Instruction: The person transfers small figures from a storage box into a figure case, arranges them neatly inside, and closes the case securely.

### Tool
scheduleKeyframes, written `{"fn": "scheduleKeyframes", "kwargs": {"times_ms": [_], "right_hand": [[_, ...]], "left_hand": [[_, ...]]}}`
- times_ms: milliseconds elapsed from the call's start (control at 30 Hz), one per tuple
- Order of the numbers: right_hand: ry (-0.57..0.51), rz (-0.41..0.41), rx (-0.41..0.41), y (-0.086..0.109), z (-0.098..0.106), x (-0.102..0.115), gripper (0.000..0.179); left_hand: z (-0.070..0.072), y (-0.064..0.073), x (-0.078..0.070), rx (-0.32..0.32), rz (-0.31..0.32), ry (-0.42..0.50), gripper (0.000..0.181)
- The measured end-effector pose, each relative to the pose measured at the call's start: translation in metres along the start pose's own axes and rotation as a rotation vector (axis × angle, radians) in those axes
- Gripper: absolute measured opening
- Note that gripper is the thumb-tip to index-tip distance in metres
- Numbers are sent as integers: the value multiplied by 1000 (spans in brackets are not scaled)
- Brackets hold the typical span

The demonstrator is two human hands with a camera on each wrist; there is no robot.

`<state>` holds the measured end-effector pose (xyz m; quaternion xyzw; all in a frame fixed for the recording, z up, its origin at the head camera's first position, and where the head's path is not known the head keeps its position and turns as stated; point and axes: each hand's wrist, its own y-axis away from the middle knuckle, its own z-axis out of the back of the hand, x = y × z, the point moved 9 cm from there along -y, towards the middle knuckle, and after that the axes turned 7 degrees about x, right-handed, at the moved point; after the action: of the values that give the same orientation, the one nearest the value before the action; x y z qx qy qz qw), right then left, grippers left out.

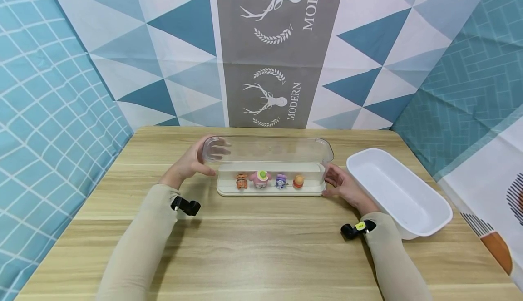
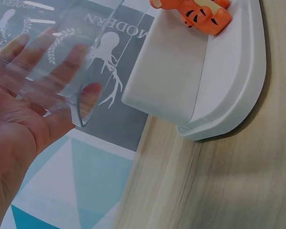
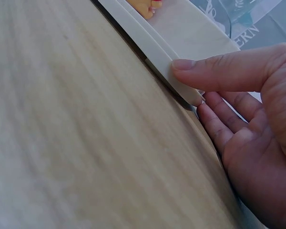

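A clear plastic cover [image 1: 267, 149] is raised and tilted over a white display base [image 1: 269, 191]. My left hand [image 1: 194, 159] holds the cover's left end, its fingers showing through the plastic in the left wrist view. At the base's right corner, my right hand [image 1: 346, 186] pinches the rim, thumb [image 3: 214, 71] on top and the other fingers at the outer edge. Four small figures would exceed the row's simple description, so several stand along the base: an orange striped tiger [image 1: 241, 181], a pink figure [image 1: 260, 179], a purple one [image 1: 280, 181] and a burger-like one [image 1: 298, 181].
A white oblong tub [image 1: 402, 187] stands on the wooden table [image 1: 261, 246] to the right, close beside my right forearm. Behind the table's far edge hangs a patterned cloth [image 1: 269, 65] with triangles and deer heads.
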<state>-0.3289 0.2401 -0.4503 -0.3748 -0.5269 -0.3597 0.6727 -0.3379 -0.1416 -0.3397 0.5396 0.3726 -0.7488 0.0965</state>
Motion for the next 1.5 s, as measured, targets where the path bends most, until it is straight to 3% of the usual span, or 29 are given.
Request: {"fn": "scheduleKeyframes", "kwargs": {"times_ms": [533, 967, 1200, 1500], "right_hand": [[6, -42, -10, 1, 1, -4, 97], [-9, -50, -17, 2, 2, -6, 96], [-1, -10, -47, 3, 4, -5, 49], [4, -23, -59, 2, 4, -4, 42]], "left_hand": [[-4, -3, 11, 13, -32, 42, 82], [-4, -7, 21, -5, -15, 40, 82], [-7, -11, 22, 4, -7, -6, 83], [-5, -6, 29, -40, 51, -73, 84]]}}
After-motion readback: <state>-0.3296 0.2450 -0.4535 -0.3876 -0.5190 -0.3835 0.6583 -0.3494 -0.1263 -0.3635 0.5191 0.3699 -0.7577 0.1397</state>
